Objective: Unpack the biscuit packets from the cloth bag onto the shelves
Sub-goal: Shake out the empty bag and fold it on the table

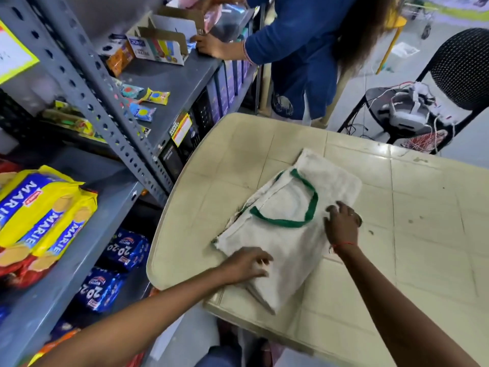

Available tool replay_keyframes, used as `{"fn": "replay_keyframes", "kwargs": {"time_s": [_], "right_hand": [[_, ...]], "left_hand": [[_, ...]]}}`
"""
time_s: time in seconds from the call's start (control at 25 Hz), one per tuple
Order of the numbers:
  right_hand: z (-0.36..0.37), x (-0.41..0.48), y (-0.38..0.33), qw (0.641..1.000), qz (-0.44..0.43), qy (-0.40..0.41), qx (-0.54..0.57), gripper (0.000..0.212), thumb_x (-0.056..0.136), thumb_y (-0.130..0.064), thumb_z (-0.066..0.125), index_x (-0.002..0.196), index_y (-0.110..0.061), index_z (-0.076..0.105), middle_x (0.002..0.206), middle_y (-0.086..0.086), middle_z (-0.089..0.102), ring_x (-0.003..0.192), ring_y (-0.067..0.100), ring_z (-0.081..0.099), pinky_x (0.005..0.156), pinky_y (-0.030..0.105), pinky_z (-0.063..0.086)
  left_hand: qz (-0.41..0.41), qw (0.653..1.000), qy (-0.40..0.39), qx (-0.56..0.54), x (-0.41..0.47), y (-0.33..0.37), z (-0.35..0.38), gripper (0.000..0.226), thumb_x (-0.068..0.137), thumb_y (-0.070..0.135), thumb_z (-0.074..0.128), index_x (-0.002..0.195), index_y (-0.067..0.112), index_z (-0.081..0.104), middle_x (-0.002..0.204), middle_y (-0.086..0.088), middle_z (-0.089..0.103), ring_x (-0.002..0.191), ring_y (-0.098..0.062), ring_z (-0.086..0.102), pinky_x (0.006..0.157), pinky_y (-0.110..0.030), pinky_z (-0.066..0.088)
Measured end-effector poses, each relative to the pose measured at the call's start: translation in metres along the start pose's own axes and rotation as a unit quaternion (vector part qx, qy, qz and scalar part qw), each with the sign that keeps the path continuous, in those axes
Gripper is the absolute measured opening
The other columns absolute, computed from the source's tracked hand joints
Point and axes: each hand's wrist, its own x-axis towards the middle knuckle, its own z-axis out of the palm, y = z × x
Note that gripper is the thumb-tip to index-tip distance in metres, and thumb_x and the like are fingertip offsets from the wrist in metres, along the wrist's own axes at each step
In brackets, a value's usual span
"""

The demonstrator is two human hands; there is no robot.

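Observation:
A white cloth bag (288, 207) with green handles lies flat and folded on the cream plastic table (423, 207). My left hand (246, 262) rests on the bag's near left corner, fingers spread. My right hand (342, 223) presses flat on the bag's right edge, palm down. Yellow Marie biscuit packets (45, 213) lie stacked on the grey metal shelf (79, 260) at the left. Blue 20-20 biscuit packets (116, 266) sit on the shelf below.
Another person in a blue top (299, 49) stands at the far end of the rack, hands at cardboard boxes (161, 46). Small snack packets (148, 102) lie on an upper shelf. A black mesh chair (449, 83) with wires and a device stands at the back right.

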Motion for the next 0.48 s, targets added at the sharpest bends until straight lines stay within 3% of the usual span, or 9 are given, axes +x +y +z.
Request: {"fn": "replay_keyframes", "kwargs": {"time_s": [0.08,0.2,0.28,0.4,0.48], "right_hand": [[0.003,-0.042,-0.019,0.983,-0.169,-0.033,0.060,0.036,0.085,-0.032,0.065,0.107,-0.004,0.065,0.117,0.020,0.061,0.107,0.036,0.056,0.089,0.040,0.051],[0.027,-0.119,-0.045,0.926,-0.352,-0.139,0.010,0.057,0.069,-0.065,0.060,0.089,-0.012,0.069,0.093,0.010,0.067,0.082,0.027,0.064,0.070,0.029,0.056],[0.037,-0.147,-0.053,0.912,-0.361,-0.191,-0.035,0.056,0.060,-0.068,0.062,0.083,-0.017,0.068,0.089,0.004,0.068,0.076,0.024,0.065,0.065,0.025,0.056],[0.039,-0.156,-0.057,0.929,-0.335,-0.154,-0.039,0.037,0.049,-0.038,0.086,0.073,-0.015,0.070,0.083,0.004,0.071,0.070,0.023,0.067,0.058,0.020,0.055],[0.034,-0.148,-0.053,0.939,-0.297,-0.175,-0.010,0.031,0.054,-0.024,0.084,0.077,-0.009,0.070,0.087,0.011,0.070,0.079,0.027,0.066,0.067,0.024,0.054]], "left_hand": [[0.029,0.978,0.036,0.203,-0.003,-0.022,-0.019,0.070,0.081,0.041,0.067,0.143,0.021,0.041,0.147,-0.005,0.044,0.135,-0.019,0.039,0.110,-0.028,0.032],[-0.003,0.913,-0.026,0.406,-0.012,-0.054,-0.042,0.078,0.088,0.045,0.056,0.152,0.022,0.017,0.161,-0.005,0.014,0.148,-0.020,0.016,0.118,-0.033,0.019],[0.012,0.903,-0.028,0.429,-0.010,-0.054,-0.043,0.059,0.095,0.033,0.046,0.150,0.021,0.026,0.159,-0.008,0.022,0.144,-0.021,0.026,0.113,-0.034,0.032],[0.040,0.904,0.018,0.426,0.000,-0.036,-0.047,0.034,0.095,0.018,0.042,0.126,0.013,0.054,0.135,-0.013,0.050,0.123,-0.025,0.050,0.094,-0.036,0.046],[0.044,0.883,0.009,0.467,0.003,-0.029,-0.051,0.025,0.092,0.016,0.045,0.111,0.010,0.060,0.120,-0.012,0.059,0.112,-0.027,0.057,0.089,-0.036,0.046]]}}
